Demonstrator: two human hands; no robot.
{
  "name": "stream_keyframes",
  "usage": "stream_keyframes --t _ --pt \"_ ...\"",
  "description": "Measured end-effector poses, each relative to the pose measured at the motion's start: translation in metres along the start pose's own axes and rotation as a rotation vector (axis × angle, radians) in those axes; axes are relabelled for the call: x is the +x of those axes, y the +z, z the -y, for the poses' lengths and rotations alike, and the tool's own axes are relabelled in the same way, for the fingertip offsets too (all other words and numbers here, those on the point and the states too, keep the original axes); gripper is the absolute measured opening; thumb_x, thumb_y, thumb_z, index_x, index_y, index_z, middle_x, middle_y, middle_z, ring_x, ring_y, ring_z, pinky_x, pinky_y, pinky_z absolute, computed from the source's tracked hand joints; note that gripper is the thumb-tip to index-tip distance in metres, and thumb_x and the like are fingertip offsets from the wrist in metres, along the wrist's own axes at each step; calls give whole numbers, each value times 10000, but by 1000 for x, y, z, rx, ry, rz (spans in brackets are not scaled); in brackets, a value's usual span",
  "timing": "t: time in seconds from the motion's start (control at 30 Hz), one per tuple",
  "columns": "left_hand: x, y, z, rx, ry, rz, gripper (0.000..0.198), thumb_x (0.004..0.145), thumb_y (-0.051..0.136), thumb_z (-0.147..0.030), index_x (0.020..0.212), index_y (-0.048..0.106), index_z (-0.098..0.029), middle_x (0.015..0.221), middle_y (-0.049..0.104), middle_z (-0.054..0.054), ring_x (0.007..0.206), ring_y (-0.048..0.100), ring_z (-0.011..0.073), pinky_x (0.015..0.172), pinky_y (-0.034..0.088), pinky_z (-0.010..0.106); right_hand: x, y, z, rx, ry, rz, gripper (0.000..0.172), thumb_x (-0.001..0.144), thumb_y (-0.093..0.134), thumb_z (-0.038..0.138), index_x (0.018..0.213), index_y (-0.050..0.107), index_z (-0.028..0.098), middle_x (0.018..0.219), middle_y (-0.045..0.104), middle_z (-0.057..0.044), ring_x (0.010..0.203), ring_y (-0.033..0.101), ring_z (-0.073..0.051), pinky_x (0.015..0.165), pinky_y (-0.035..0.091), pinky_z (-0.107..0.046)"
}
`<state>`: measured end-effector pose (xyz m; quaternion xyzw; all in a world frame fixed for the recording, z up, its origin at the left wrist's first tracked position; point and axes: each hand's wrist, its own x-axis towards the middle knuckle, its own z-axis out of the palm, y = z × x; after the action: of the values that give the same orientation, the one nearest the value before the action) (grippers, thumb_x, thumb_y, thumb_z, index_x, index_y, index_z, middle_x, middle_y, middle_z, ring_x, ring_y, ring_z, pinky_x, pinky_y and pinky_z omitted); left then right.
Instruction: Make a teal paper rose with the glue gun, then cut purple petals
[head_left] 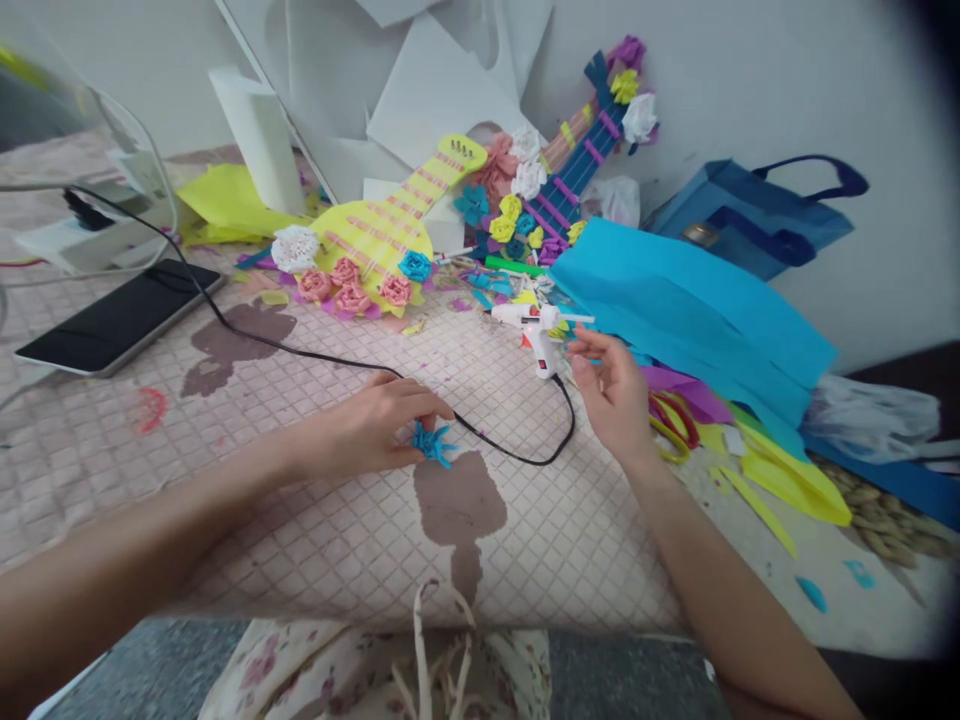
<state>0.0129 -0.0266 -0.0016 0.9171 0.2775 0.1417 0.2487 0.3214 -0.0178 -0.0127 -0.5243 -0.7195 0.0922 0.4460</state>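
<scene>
My left hand rests on the quilted pink cover with its fingers pinched on a small blue paper flower. My right hand hovers just right of a white hot glue gun; its fingers are loosely curled and apart, holding nothing. The gun's black cord loops between my two hands and runs off to the left.
A yellow paper guitar and a blue one, both with paper flowers, lie at the back. Blue paper sheets, a blue bag, scissors, yellow scraps fill the right. A dark tablet lies at the left.
</scene>
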Motion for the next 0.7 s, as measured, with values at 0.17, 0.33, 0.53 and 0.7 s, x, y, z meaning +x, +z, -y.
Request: stream_keyframes --t 0.17,0.33,0.53,0.7 --pt "0 -3 1 -13 17 -2 284 817 604 -229 1096 553 -230 954 625 -2 910 573 167 872 334 331 -1 1 10 30 16 -25 271 906 493 334 1165 530 265 1058 601 -59 861 612 -182 709 511 -340" --pt "-2 -7 1 -30 33 22 300 808 617 -227 1100 546 -231 951 626 3 900 574 170 856 350 320 -2 -4 32 18 -53 159 89 894 497 269 844 553 223 748 577 -1 625 534 -129 556 424 -259" --pt "-2 -12 2 -59 37 29 282 798 622 -226 1074 565 -217 925 631 8 880 583 167 834 375 303 -18 13 64 -198 -209 761 84 830 587 239 861 511 218 850 610 -1 749 572 -145 631 390 -255" --pt "-1 -14 3 -79 12 30 309 799 620 -228 1103 565 -212 934 639 19 888 587 174 846 385 315 -19 25 60 -345 -202 763 75 877 476 147 877 490 221 867 608 -6 749 582 -148 633 380 -260"
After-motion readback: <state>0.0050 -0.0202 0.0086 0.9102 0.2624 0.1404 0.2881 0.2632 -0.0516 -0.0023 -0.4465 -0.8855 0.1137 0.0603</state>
